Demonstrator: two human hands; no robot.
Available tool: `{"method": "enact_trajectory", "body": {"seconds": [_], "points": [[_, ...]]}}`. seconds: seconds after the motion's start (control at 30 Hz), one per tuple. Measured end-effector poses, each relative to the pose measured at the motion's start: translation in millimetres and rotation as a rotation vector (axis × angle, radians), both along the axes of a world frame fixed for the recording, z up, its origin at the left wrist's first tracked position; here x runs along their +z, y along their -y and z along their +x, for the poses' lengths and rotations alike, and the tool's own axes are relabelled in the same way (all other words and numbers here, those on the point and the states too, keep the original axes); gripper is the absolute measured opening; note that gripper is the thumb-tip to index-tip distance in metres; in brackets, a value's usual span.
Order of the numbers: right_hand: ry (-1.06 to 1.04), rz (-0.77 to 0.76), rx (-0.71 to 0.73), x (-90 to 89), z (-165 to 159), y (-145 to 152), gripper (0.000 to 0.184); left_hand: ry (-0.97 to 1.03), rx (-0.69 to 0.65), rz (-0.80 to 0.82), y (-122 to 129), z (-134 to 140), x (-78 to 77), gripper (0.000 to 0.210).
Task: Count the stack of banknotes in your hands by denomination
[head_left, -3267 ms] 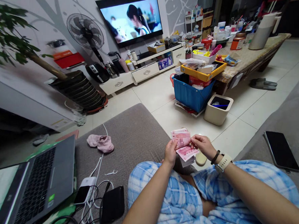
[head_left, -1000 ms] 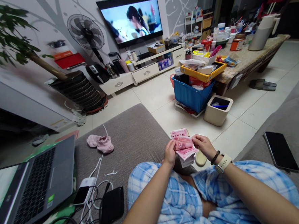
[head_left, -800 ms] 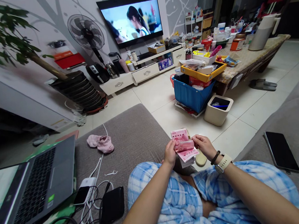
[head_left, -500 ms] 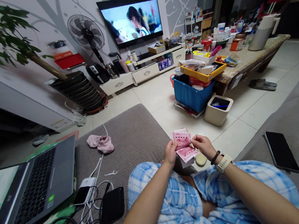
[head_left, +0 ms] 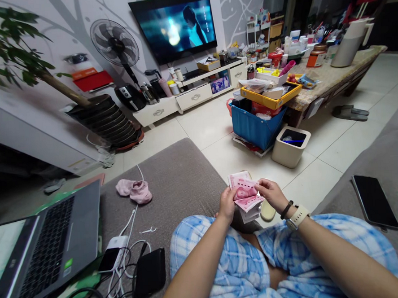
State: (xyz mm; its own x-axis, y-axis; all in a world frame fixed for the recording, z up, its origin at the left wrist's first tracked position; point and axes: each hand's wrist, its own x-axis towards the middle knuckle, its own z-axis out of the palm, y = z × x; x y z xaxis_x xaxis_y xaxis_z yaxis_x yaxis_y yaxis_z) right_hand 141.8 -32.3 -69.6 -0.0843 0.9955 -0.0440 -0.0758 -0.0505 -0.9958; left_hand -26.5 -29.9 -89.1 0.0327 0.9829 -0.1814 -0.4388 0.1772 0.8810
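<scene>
— What does the room show, left to right?
— A laptop (head_left: 40, 253) on a grey sofa (head_left: 174, 177), a television (head_left: 174, 24) above pale floor tiles, a cluttered table (head_left: 332, 75).

— And the money?
— The left hand (head_left: 226, 204) grips a stack of pink banknotes (head_left: 244, 195) above the lap, long axis crosswise, top edge tipped away; the right hand (head_left: 271, 194) pinches one note's right end.

Even, moderate indoor light fills the room, and the pale floor tiles (head_left: 217, 121) reflect it softly. The television (head_left: 174, 27) glows blue on the far wall. The far right corner and the near left fall dim. Wide-lens distortion bends the edges and tilts the walls. Focus is sharp centrally, softer toward the laptop (head_left: 40, 253).
</scene>
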Motion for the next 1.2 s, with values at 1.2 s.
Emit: {"method": "enact_trajectory", "body": {"seconds": [1.2], "points": [[-0.006,-0.124,0.036,-15.7,25,5,0.027,0.085,0.153,-0.077,2,18,11.1,0.04]]}}
